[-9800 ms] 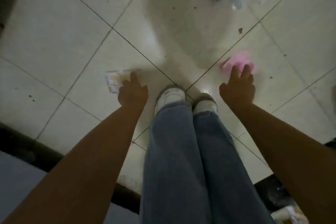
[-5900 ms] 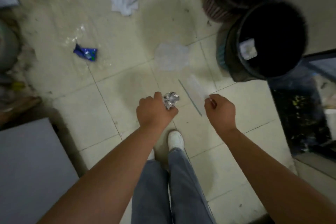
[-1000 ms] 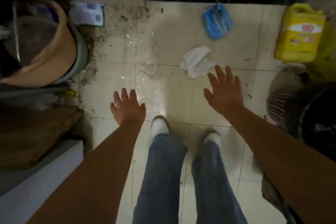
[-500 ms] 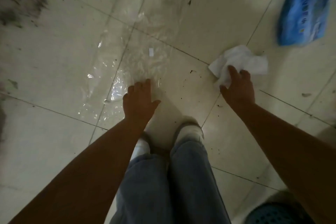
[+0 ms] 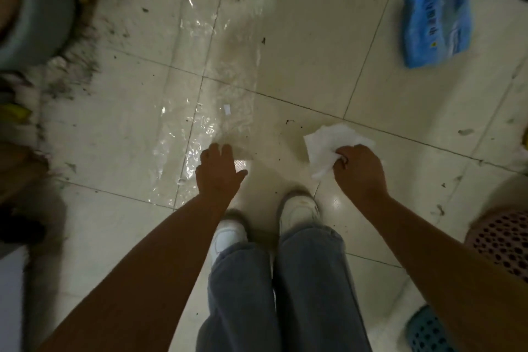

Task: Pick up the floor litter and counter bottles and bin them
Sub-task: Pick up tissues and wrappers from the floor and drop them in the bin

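Observation:
A crumpled white tissue (image 5: 328, 141) lies on the tiled floor just ahead of my feet, and my right hand (image 5: 357, 168) is closed on its near right corner. A long sheet of clear plastic wrap (image 5: 211, 88) stretches across the tiles to the left of it. My left hand (image 5: 218, 173) rests on the near end of that sheet with its fingers bent down onto it; I cannot tell whether it grips the plastic. A blue wrapper pack (image 5: 435, 17) lies at the far right.
A grey tub (image 5: 34, 8) stands at the upper left with dirt scattered around its base. A pink perforated basket (image 5: 503, 237) and a teal one (image 5: 425, 331) sit at the right edge. A dark opening runs along the top right.
My right hand has closed on the tissue, which it only touched before. My left hand stays on the plastic wrap. The view has pulled back a little.

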`<state>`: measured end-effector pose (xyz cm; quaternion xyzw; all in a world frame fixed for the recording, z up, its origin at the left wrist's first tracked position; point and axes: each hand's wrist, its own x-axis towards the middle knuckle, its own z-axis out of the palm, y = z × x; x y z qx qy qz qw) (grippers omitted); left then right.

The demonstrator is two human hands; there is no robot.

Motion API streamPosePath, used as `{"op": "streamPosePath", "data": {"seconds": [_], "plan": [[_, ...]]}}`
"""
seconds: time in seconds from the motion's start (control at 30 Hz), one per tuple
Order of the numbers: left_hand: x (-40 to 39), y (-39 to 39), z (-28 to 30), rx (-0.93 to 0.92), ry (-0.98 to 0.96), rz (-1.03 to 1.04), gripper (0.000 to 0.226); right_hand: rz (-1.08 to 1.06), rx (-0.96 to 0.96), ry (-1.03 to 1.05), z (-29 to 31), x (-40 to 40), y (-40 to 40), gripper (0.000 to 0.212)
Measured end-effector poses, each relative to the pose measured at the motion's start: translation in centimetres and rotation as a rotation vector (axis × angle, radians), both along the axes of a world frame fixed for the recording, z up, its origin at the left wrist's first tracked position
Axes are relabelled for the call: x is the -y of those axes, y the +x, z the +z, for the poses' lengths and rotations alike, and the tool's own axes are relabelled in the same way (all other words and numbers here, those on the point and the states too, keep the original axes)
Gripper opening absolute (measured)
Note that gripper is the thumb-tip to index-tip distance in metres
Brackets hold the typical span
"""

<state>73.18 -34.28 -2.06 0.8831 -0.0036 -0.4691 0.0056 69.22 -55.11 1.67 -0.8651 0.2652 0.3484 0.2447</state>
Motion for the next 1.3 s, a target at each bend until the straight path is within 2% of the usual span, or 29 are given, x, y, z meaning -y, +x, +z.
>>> {"op": "streamPosePath", "data": {"seconds": [0.1,0.17,0.2,0.3,0.33,0.43,0.53,0.63,0.7,0.83,1.03,1.1,1.2,1.3], "plan": [[0.6,0.1,-1.8,0.019,0.028,-0.109,0.091,-0.021,0.058,0.034,-0.5,-0.2,-0.2,0.030],[0.6,-0.2,-3.7,0.061,0.002,-0.108,0.093,-0.038,0.098,0.036,-1.6,-0.4,-0.6,0.032],[0.5,-0.6,-4.6,0.109,-0.039,-0.080,0.087,-0.044,0.119,0.031,-2.2,-0.4,-0.9,0.032],[-0.1,-1.7,-6.1,0.381,-0.194,0.027,0.046,-0.056,0.143,0.036,-3.8,-0.8,-2.1,0.033],[-0.4,-2.1,-6.3,0.431,-0.243,0.107,0.042,-0.063,0.146,0.043,-4.2,-0.9,-2.4,0.034],[-0.3,-2.5,-6.2,0.397,-0.320,0.305,0.041,-0.115,0.169,0.076,-5.2,-1.1,-3.0,0.046],[-0.3,-1.9,-6.5,0.356,-0.253,0.249,0.019,-0.183,0.161,0.097,-5.1,-0.7,-3.2,0.061],[-0.3,-0.8,-5.0,0.337,-0.226,0.258,0.022,-0.169,0.063,0.087,-3.2,0.1,-3.2,0.066],[-0.2,-0.4,-2.4,0.337,-0.225,0.269,0.023,-0.115,0.006,0.071,-1.0,0.6,-3.3,0.061],[-0.1,0.8,5.9,0.342,-0.249,0.273,0.029,-0.087,-0.042,0.008,5.5,1.7,-2.5,0.034],[2.2,2.5,20.8,0.255,-0.304,0.044,0.033,-0.193,-0.027,-0.087,18.2,2.5,-2.0,0.031],[5.0,1.7,26.3,0.221,-0.395,-0.063,0.036,-0.310,-0.028,-0.101,23.4,3.6,-4.3,0.029],[7.4,1.5,28.1,0.147,-0.418,-0.186,0.036,-0.494,-0.027,-0.061,25.6,3.4,-5.6,0.032],[12.5,-1.5,32.1,0.039,-0.478,-0.367,0.034,-0.758,-0.005,-0.019,29.9,5.2,-11.6,0.036]]}}
